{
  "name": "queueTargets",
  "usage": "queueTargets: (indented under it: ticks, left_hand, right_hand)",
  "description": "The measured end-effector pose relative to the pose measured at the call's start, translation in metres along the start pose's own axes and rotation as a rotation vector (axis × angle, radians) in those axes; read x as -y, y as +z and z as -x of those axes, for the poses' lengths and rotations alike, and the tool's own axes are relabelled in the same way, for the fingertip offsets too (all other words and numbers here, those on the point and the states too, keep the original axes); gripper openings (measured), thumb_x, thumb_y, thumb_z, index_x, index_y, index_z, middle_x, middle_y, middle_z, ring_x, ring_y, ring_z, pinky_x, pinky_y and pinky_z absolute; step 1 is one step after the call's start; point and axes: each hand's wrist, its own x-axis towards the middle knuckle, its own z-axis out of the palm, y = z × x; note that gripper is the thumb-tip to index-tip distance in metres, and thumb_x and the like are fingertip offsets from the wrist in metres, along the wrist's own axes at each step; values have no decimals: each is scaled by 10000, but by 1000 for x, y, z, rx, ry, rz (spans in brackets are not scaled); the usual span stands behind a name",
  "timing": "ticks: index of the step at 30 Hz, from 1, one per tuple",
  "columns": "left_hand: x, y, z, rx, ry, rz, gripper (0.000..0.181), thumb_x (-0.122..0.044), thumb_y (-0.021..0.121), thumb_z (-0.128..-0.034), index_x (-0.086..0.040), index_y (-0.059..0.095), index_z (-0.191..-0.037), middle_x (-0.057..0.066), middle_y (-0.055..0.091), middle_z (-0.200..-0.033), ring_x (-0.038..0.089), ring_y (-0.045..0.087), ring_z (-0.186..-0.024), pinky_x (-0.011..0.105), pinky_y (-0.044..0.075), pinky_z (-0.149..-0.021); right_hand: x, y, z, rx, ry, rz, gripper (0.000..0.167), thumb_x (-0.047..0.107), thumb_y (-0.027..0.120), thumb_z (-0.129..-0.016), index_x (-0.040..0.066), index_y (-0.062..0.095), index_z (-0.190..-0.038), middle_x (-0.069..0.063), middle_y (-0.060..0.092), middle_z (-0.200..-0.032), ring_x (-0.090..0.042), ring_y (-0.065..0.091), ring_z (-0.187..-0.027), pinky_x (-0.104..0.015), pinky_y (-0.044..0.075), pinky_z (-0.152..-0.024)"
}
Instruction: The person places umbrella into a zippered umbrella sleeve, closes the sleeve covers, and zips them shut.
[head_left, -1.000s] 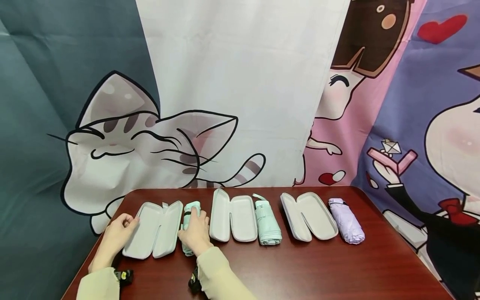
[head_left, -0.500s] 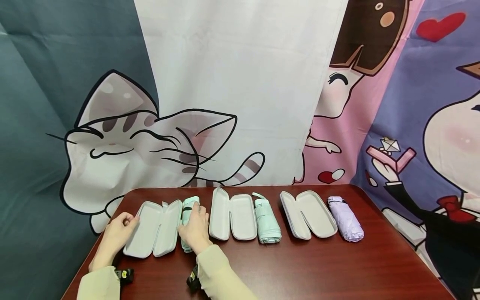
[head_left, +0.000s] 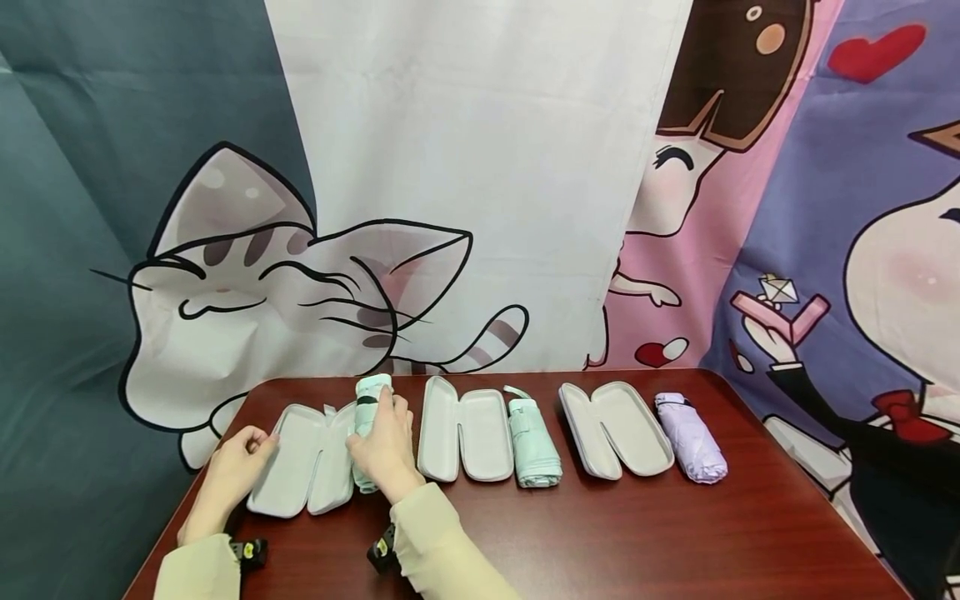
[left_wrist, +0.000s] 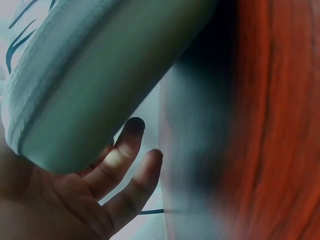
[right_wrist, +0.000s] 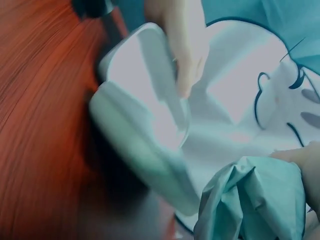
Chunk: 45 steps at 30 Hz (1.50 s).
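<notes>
My left hand [head_left: 238, 467] holds the left edge of an open pale grey case [head_left: 288, 467] at the table's left; its thumb is over the rim in the right wrist view. In the left wrist view the case's rounded outer side [left_wrist: 85, 90] covers part of the hand [left_wrist: 105, 195]. With my right hand [head_left: 388, 450] I grip a rolled mint-green folding umbrella [head_left: 368, 408], dark band near its far end, beside the case's right half. The right wrist view shows the umbrella's crumpled fabric end [right_wrist: 255, 200] near the open case [right_wrist: 145, 110]. The right palm side is hidden.
Along the reddish-brown table [head_left: 600, 542] stand a second open case [head_left: 486, 437], another mint-green folding umbrella [head_left: 534, 442], a third open case [head_left: 633, 429] and a lilac folding umbrella [head_left: 692, 437]. A printed cloth backdrop [head_left: 480, 167] hangs behind the table.
My right hand has raised the mint-green umbrella and shifted it slightly left, so it now overlaps the left case's right edge. The left hand stays at the case's edge.
</notes>
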Motion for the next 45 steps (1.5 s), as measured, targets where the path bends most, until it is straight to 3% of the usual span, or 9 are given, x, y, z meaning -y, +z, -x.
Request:
queueTargets:
  ticks: [11,20,32,36,41,43,45]
  left_hand:
    - [-1,2,1,1,6,-5,259,-285,561,-992,-53,550,-879,54,489,-758,181,455,-657,295,345,-590]
    - [-4,-1,-1,8,3,-11,263,-293,554,-994,-53,549,-886,50,488,-758,185,454,-662,300,343,-595]
    - [-8,-2,-1,12,-2,1,265,-298,547,-996,-54,544,-895,44,479,-734,185,456,-658,301,344,-605]
    - [-9,-2,-2,11,9,5,262,-298,545,-997,-54,544,-903,38,468,-716,182,454,-658,299,346,-606]
    - [-11,-2,-2,6,15,5,264,-307,548,-996,-57,554,-910,30,467,-697,176,451,-639,303,349,-596]
    - [-11,-2,-2,9,15,1,267,-313,547,-997,-61,558,-910,25,469,-690,173,452,-634,304,349,-593]
    - [-12,0,-2,18,15,-1,268,-318,547,-998,-64,560,-913,20,472,-684,169,452,-628,304,348,-588]
  right_hand:
    - [23,10,10,121,18,1,855,231,819,-740,72,402,-1469,-81,477,-1321,-217,452,-1205,-301,424,-948]
    - [22,23,10,159,40,67,781,253,832,-730,82,481,-1406,-122,502,-1264,-246,482,-1145,-324,448,-918]
    - [16,28,4,233,-25,356,722,287,815,-714,70,533,-1342,-117,491,-1271,-257,462,-1126,-395,469,-839]
    - [16,28,2,263,-39,417,681,293,817,-710,65,551,-1294,-106,472,-1270,-241,453,-1090,-374,460,-799]
    - [20,28,-3,275,-32,463,509,294,814,-705,82,587,-1109,-104,470,-1198,-233,445,-1032,-359,443,-766]
    - [21,30,-4,267,-35,485,481,296,806,-712,86,584,-1083,-100,470,-1178,-228,438,-1027,-354,432,-762]
    - [20,32,-3,251,-49,524,542,310,804,-716,77,584,-1154,-91,475,-1166,-217,431,-1028,-345,418,-758]
